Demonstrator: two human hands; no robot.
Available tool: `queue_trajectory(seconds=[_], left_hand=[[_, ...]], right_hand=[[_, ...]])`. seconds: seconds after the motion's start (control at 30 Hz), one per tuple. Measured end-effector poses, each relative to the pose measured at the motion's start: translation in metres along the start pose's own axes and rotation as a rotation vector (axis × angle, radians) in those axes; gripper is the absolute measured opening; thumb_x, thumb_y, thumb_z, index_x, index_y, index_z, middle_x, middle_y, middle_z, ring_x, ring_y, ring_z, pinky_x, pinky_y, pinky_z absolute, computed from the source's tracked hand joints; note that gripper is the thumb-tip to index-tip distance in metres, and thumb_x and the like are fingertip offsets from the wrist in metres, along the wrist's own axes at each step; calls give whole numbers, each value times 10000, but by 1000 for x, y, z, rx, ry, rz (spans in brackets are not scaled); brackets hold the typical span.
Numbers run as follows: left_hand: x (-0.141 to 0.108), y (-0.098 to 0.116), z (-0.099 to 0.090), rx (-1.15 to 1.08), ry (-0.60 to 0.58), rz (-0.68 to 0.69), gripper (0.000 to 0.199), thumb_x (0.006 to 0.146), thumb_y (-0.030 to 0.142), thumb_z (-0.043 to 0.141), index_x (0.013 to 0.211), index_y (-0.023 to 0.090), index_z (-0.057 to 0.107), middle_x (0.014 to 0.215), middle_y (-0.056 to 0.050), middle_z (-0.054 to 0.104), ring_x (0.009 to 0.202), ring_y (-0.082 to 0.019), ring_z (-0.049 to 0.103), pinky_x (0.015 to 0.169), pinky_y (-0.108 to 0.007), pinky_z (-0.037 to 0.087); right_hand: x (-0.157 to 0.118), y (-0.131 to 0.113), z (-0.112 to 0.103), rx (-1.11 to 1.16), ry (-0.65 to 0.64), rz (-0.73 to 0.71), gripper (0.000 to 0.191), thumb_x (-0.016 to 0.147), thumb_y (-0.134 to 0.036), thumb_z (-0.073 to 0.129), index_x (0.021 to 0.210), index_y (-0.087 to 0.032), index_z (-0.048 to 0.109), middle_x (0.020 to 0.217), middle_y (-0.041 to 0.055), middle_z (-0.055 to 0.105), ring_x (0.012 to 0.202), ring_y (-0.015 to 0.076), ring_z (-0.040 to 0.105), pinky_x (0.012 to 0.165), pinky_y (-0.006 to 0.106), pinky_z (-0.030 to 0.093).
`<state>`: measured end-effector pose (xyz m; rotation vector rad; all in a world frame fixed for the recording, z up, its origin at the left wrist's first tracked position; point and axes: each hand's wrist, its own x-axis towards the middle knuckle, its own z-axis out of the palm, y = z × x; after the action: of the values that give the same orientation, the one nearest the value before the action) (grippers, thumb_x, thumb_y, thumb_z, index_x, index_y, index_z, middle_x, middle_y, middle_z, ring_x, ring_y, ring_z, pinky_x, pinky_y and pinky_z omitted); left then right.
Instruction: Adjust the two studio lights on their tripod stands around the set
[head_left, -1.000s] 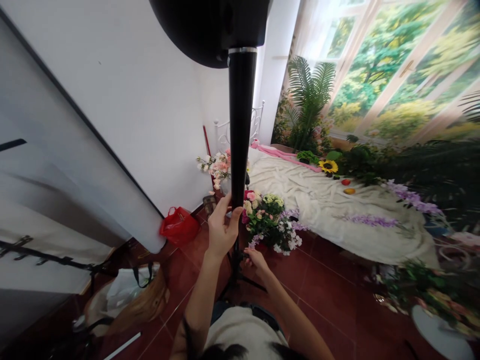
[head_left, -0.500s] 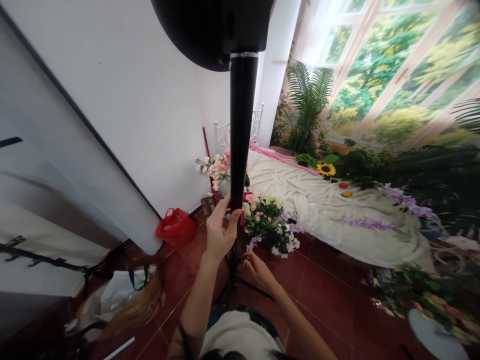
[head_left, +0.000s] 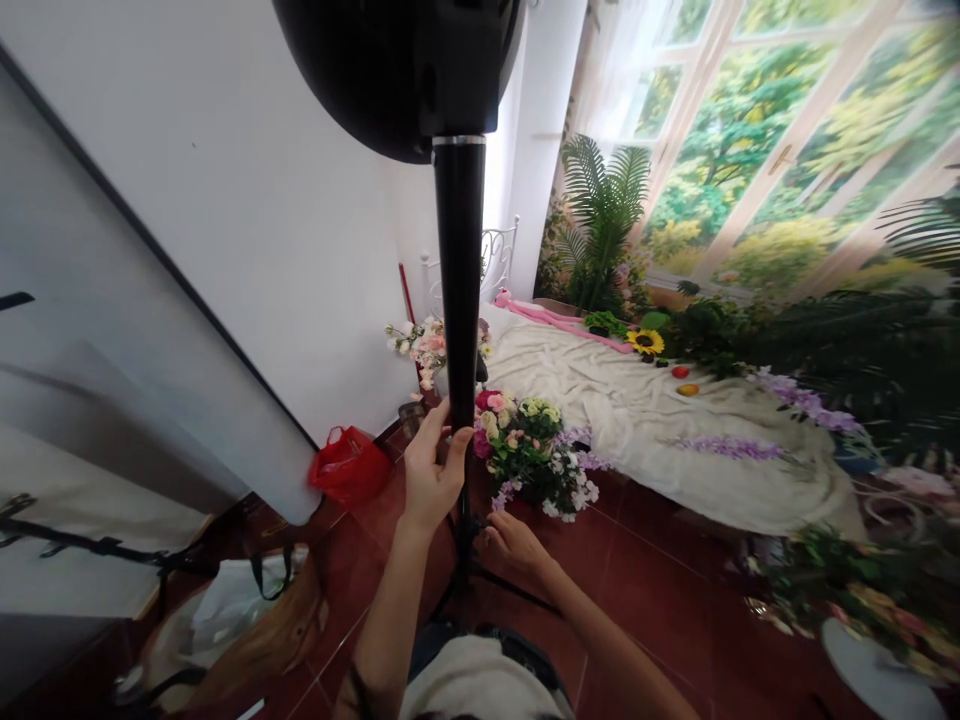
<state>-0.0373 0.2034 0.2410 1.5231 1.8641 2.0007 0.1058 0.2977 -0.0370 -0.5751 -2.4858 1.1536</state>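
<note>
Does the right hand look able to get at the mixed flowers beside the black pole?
Probably yes: the right hand, low by the black pole, has nothing visible between it and the flowers, though depth is uncertain.

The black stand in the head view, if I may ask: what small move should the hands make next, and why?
I would probably have the right hand gently turn the dark fitting while the left hand steadies the black pole: the right hand is at that fitting, and the left curls around the pole higher up. The fitting's tightness cannot be seen.
</note>
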Motion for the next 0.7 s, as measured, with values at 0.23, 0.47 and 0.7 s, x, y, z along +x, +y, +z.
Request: queue_trajectory(seconds=[0.23, 0.47, 0.7], left_hand=[[-1, -1, 1, 16, 3, 4, 409, 917, 357, 526, 1292, 193, 548, 1235, -124, 649, 1103, -220, 636, 883, -311, 546], [-1, 1, 2, 32, 29, 8, 407, 918, 368, 524, 1285, 194, 553, 1186, -116, 670, 1075, -212, 649, 873, -303, 549], [-1, 2, 2, 26, 18, -1, 400, 918, 359, 525, 1283, 199, 553, 1179, -114, 672, 1062, -206, 650, 868, -300, 549]], right_hand=[[4, 1, 35, 164, 214, 157, 486, 937, -544, 301, 638, -210, 486, 623, 2, 503, 631, 155, 471, 637, 252, 390], [13, -23, 50, 637, 309, 657, 535, 779, -692, 421, 501, -244, 329, 442, -40, 331, 440, 118, 335, 444, 247, 265], [23, -22, 31, 797, 32, 831, 415, 856, -480, 340, 506, -269, 270, 362, -93, 190, 322, 86, 139, 325, 199, 170]])
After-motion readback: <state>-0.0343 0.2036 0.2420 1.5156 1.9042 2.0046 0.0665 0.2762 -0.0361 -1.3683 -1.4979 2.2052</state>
